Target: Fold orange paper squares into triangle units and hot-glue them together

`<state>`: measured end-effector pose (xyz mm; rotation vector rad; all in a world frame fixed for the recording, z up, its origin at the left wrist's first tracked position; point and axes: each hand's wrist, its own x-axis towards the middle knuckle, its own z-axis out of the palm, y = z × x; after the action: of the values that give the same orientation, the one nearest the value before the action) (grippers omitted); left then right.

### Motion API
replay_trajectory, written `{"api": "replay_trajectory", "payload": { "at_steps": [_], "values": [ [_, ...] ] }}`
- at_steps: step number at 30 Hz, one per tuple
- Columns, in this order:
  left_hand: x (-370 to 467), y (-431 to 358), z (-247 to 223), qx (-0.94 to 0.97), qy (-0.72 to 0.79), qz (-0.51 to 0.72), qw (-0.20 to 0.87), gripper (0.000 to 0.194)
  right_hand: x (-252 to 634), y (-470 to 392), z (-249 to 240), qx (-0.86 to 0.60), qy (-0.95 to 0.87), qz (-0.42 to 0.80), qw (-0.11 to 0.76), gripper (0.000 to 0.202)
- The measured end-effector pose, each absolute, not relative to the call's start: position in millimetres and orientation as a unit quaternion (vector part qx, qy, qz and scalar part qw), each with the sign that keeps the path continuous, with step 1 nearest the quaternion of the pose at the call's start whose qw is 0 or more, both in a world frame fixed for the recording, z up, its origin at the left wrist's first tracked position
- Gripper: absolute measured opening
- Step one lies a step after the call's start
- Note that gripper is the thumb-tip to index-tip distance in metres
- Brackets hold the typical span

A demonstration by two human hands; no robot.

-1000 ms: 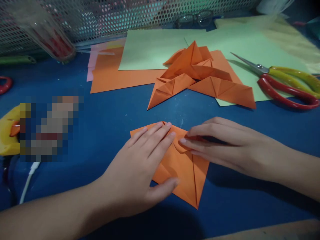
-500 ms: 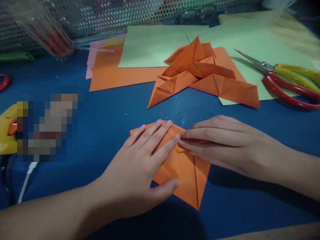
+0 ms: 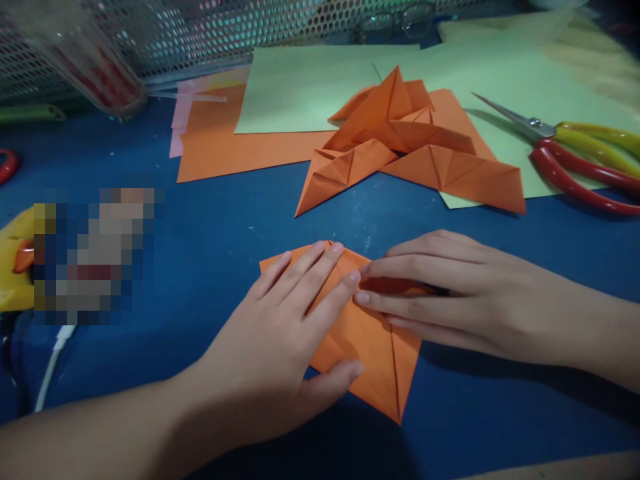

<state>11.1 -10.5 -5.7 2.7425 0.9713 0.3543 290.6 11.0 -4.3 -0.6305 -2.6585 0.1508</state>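
Note:
A folded sheet of orange paper (image 3: 370,347) lies on the blue table in front of me, with creases and a raised flap near its right side. My left hand (image 3: 285,320) rests flat on it, fingers spread and thumb apart, covering much of its left half. From the right, my right hand (image 3: 450,293) has the flap among its fingers, the fingertips meeting the paper close to my left index fingertip. A dark gap shows under the flap between the right fingers. How the right thumb grips is partly hidden.
Folded orange paper pieces (image 3: 400,133) stand farther back, on green sheets (image 3: 300,87) and an orange sheet (image 3: 215,153). Scissors (image 3: 555,143) with red and yellow handles lie at right. A clear cup (image 3: 107,87), glasses (image 3: 395,23) and a white cable (image 3: 53,370) are also around.
My right fingers have spread apart, with the lower ones shifted down and the gap at the flap widened. My left hand has stayed in place on the paper.

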Motion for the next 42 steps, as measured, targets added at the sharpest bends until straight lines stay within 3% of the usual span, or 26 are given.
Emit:
{"api": "replay_trajectory", "payload": {
  "at_steps": [42],
  "values": [
    [11.3, -14.4, -7.8, 0.926, 0.338, 0.142, 0.093, 0.051, 292.6, 12.2, -10.8, -0.229, -0.945, 0.083, 0.220, 0.033]
  ]
}}
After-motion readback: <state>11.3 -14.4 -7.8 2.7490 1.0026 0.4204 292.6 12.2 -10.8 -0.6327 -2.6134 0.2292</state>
